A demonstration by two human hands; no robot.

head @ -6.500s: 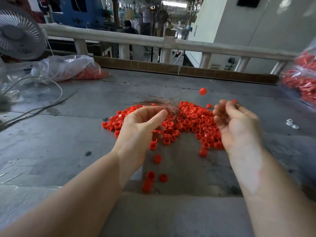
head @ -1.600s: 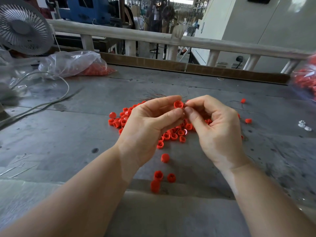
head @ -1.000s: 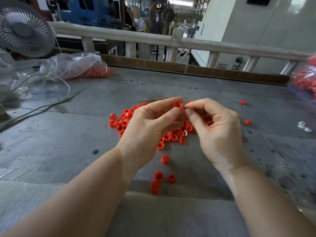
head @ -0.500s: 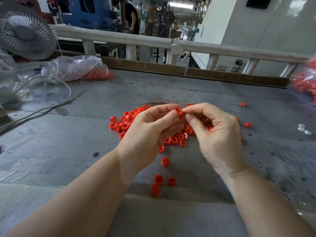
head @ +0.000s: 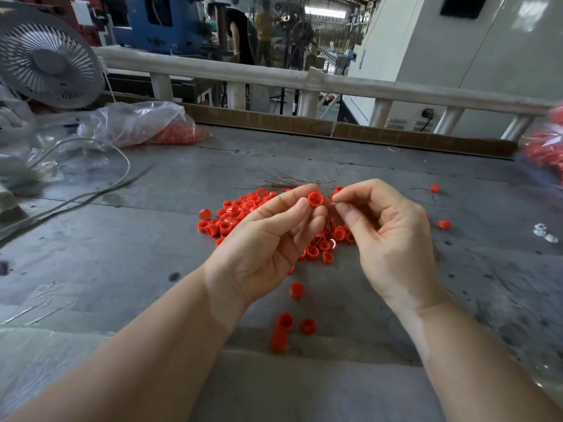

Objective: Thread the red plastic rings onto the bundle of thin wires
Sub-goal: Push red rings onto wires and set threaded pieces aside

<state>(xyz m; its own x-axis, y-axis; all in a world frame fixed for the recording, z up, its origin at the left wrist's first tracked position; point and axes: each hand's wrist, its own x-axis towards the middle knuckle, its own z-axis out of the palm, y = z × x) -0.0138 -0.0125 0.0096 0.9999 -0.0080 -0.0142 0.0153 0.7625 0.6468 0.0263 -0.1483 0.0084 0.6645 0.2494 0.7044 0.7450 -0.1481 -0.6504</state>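
Note:
My left hand (head: 268,242) pinches one red plastic ring (head: 315,198) between thumb and forefinger, its open end facing me. My right hand (head: 387,236) is just right of it, thumb and forefinger pinched together on a thin wire at the ring's side. The bundle of thin brownish wires (head: 289,181) fans out on the table behind my hands. Under and behind both hands lies a pile of red rings (head: 231,219). A few loose rings (head: 286,322) sit nearer me.
A grey metal table (head: 122,254) carries everything. A clear bag of red parts (head: 143,126) lies back left, beside a fan (head: 45,60) and a cable (head: 91,193). Another bag of red parts (head: 545,147) is at the right edge. A railing (head: 335,83) bounds the far side.
The hands stayed together above the pile. The ring in my left hand has turned so its opening faces me, and my right fingertips moved slightly away from it.

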